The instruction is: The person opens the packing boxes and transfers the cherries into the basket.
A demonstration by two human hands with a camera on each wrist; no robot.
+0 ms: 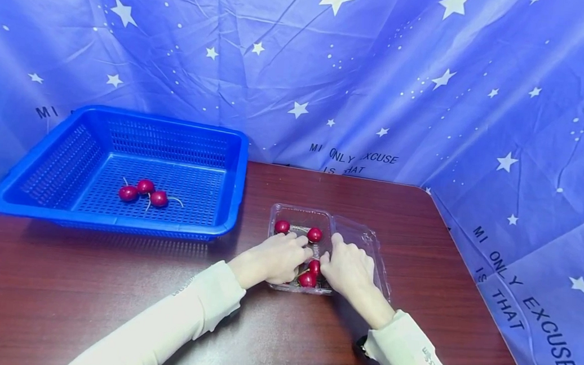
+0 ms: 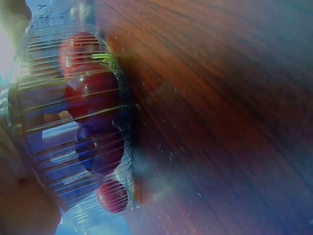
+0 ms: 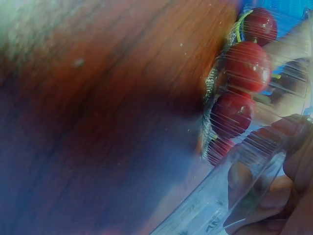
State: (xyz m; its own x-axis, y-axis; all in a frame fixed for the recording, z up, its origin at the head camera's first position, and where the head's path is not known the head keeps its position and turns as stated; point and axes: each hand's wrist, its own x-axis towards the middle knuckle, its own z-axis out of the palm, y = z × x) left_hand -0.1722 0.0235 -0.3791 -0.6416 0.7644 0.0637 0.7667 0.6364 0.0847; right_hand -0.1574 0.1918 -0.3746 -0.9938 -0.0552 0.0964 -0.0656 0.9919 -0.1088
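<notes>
A clear plastic box (image 1: pixel 304 210) with its lid (image 1: pixel 369 239) folded open to the right stands on the table, with several red cherries in it. Two cherries, one of them this cherry (image 1: pixel 315 235), lie toward its back; others, such as this cherry (image 1: pixel 308 279), sit at the front wall. My left hand (image 1: pixel 279 258) reaches over the left rim with bent fingers down inside; I cannot tell whether they hold a cherry. At the opposite side, my right hand (image 1: pixel 351 268) grips the box's edge beside the lid. Its curled fingers (image 3: pixel 271 198) show through clear plastic in the right wrist view.
A blue perforated basket (image 1: pixel 229 201) stands at the left, holding three stemmed cherries (image 1: pixel 145 186). The dark red wooden table (image 1: pixel 281 340) runs back to a blue star-printed curtain (image 1: pixel 279 80), which also hangs along the right side.
</notes>
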